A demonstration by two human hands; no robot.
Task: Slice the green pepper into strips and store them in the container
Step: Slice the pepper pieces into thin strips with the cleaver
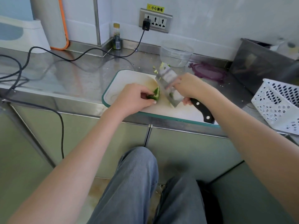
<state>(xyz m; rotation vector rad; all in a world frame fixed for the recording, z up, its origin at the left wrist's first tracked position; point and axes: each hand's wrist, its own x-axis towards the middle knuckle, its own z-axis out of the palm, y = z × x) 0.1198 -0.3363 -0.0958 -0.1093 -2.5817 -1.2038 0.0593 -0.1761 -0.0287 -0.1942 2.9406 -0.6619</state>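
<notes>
Sitting close to a shiny metal counter [48, 75], the person has knees in blue jeans [137, 183] at the near edge of the view, in front of the cupboard doors [80, 136].

A white cutting board [123, 81] with a green rim lies on the counter near the person. The left hand [134, 97] rests on the board with its fingers curled round a piece of green pepper [42, 94], pinching it in place. Just to the right of the pepper, the right hand [191, 88] holds a big knife [169, 88]. The fingers wrap the knife where the black handle [200, 110] meets the wide blade. The blade is blurry, and its near corner is down by the board. Small green bits stick to the blade.

To the right, a white basket [278, 104] with holes sits at the counter edge.

Farther back, some pale pepper scraps [161, 66] lie just past the board. A clear container [176, 53] stands behind them, near the wall, with no lid on. A purple lid [208, 71] lies flat to the right of it. A metal box [258, 62] stands farther right.

At the far wall, a small bottle [116, 37] stands in the corner. A black plug [146, 25] sits in a wall socket [155, 21], and its black cable [64, 57] runs left across the counter.
</notes>
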